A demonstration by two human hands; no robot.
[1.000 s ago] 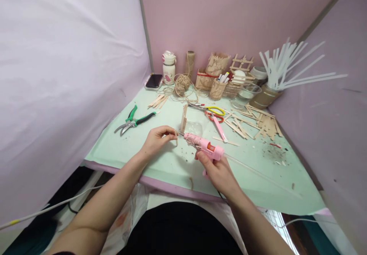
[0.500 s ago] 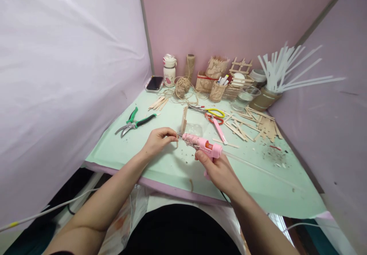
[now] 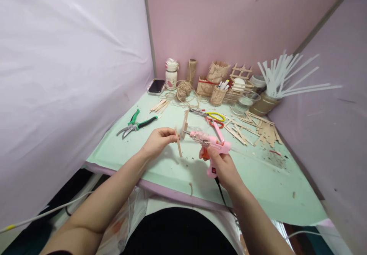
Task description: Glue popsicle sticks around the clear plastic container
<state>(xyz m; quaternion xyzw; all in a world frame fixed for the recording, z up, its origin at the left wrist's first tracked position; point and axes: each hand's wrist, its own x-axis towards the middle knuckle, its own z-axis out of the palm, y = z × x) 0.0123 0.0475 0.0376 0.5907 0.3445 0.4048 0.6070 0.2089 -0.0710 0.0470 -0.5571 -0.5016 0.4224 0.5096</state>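
Observation:
My left hand [image 3: 158,142] pinches a short wooden craft stick [image 3: 178,143], held nearly upright above the green table [image 3: 120,151]. My right hand [image 3: 222,167] grips the handle of a pink hot glue gun [image 3: 212,143], finger on the orange trigger. The gun's nozzle points left, close to the top of the stick. A glue stick trails out of the gun's back to the right. Just behind the nozzle stands an upright wooden stick piece [image 3: 185,123] beside a clear plastic item.
Green-handled pliers [image 3: 137,124] lie at left. Yellow and red scissors [image 3: 213,116] lie behind the gun. Loose craft sticks [image 3: 258,127] spread at right. A phone [image 3: 156,86], bottle [image 3: 171,74], twine ball [image 3: 182,90], baskets and a jar of white strips [image 3: 275,90] line the back.
My right hand has lifted and levelled the glue gun, turning its handle downward. My left hand raised the stick off the table to meet the nozzle.

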